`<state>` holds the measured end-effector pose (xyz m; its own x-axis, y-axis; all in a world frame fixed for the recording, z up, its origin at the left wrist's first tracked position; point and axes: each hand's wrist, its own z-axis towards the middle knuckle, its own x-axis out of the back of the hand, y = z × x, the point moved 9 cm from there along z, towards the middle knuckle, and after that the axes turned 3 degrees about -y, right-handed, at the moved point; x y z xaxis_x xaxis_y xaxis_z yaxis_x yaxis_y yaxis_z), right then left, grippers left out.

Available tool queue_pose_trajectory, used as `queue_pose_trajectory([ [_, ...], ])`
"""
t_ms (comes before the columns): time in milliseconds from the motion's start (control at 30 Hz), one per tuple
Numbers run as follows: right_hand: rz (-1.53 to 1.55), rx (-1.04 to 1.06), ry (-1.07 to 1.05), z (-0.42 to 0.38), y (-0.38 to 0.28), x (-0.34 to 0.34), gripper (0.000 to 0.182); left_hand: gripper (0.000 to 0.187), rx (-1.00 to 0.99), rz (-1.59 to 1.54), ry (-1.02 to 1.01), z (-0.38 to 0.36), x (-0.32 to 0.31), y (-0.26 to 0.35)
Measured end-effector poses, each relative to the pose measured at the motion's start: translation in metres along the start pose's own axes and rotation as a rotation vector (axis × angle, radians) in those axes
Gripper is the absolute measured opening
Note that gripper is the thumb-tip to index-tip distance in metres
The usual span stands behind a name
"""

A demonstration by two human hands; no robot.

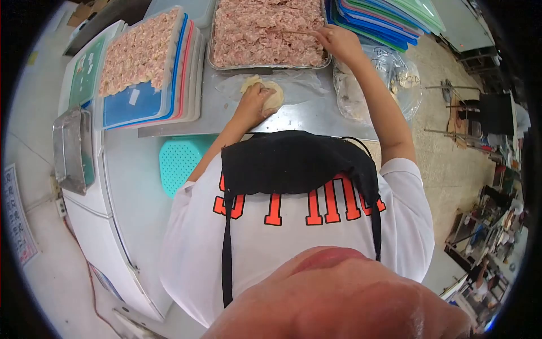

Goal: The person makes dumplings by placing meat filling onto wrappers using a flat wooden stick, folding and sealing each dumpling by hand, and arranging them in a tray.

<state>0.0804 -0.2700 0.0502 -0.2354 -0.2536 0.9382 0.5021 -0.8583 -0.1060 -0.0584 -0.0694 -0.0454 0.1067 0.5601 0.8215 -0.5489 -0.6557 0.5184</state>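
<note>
My left hand (255, 104) has its grip on a round, pale wrapper (273, 100) above the metal table (307, 117), just in front of the tray of minced filling (265, 42). My right hand (340, 43) is closed around a thin stick (294, 32) reaching over the filling. Stacked trays (134, 101) of filled pieces stand to the left, and a plastic bag (351, 93) lies to the right.

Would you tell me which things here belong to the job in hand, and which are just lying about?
Apparently in the job:
- round dough wrappers in the left hand
- thin stick in the right hand
- minced filling
- tray of topped pieces

Seemingly lying about:
- metal pan
- teal perforated item
</note>
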Motion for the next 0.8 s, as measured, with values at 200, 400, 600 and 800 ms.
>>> queue_pose_trajectory([
  [200, 0.084, 0.192, -0.100, -0.001, -0.023, -0.027, 0.037, 0.021, 0.104, -0.100, -0.059, 0.002, -0.005, -0.023],
  [400, 0.129, 0.217, -0.262, -0.030, -0.045, -0.032, 0.037, 0.020, 0.104, -0.144, 0.086, 0.007, 0.021, -0.019],
  [600, 0.295, 0.169, -0.293, -0.024, -0.029, -0.045, 0.038, 0.023, 0.391, -0.481, 0.158, 0.024, 0.034, -0.022],
  [800, 0.124, 0.202, -0.195, -0.012, -0.010, -0.005, 0.031, 0.023, 0.303, -0.440, 0.090, 0.034, 0.025, -0.025],
])
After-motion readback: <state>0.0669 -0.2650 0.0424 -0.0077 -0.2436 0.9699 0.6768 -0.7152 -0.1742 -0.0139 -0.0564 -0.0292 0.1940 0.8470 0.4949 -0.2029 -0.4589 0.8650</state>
